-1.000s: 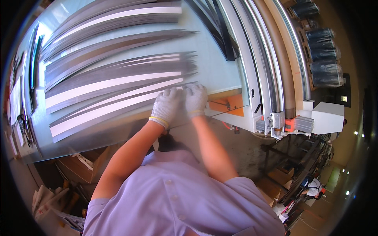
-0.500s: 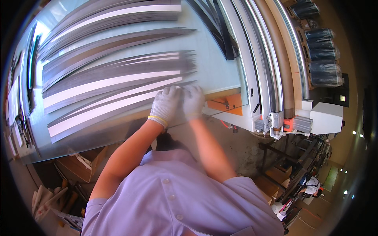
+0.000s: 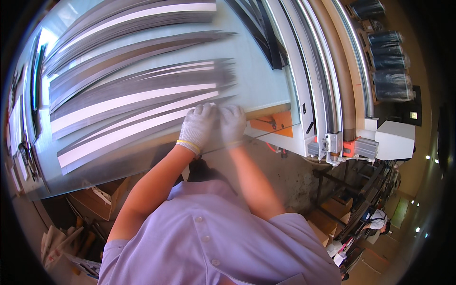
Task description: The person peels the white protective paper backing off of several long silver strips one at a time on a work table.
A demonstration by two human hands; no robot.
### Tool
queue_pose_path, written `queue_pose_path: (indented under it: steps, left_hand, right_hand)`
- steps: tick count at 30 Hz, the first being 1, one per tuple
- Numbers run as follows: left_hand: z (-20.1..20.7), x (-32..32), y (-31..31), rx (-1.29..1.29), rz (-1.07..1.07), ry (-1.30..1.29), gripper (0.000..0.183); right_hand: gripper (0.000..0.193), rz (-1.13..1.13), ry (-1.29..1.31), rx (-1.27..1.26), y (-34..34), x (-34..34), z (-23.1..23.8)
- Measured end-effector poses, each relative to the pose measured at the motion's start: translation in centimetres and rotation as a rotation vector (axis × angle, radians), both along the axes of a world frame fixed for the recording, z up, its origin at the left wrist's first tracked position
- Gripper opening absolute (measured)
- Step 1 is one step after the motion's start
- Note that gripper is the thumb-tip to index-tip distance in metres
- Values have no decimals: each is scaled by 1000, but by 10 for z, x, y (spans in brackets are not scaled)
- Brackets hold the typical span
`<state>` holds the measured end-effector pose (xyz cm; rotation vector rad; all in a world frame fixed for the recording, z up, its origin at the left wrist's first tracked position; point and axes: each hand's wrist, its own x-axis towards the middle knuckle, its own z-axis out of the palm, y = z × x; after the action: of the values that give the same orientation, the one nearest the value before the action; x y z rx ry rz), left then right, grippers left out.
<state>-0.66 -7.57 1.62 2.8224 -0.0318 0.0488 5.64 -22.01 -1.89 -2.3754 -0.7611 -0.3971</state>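
Both my hands wear pale knitted gloves and meet at the near edge of the table. My left hand (image 3: 198, 126) is closed, its fingers curled over the right end of the nearest long strip (image 3: 128, 129), which is white with dark grey edges. Close beside it, my right hand (image 3: 232, 125) is closed too, slightly blurred; its fingertips are hidden, and I cannot make out what they pinch. Farther back lie several more grey and white strips (image 3: 137, 100) in fanned groups, their pointed ends toward the right.
The strips lie on a glass-topped table (image 3: 256, 95). Black bars (image 3: 266, 42) rest at its far right, beside a machine with long rollers (image 3: 346, 95). Dark tools (image 3: 28, 159) lie at the left end. Below left stands a cardboard box (image 3: 102, 199). Another person (image 3: 378, 220) is far off at right.
My hands stay together at the strip's end, with almost no movement. The whole view has shifted very slightly.
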Motion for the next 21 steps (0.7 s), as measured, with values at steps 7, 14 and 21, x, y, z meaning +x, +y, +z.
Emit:
queue_pose_path:
  steps: [7,14,21]
  left_hand:
    - [-7,-3,3,-23,-18,-43,58]
    - [-13,-5,4,-42,-29,-61,58]
    - [-11,-4,8,-54,-35,-45,58]
  right_hand:
    - [31,21,11,32,0,1,7]
    - [32,21,0,55,0,1,3]
    - [24,-51,26,71,-1,2,-3]
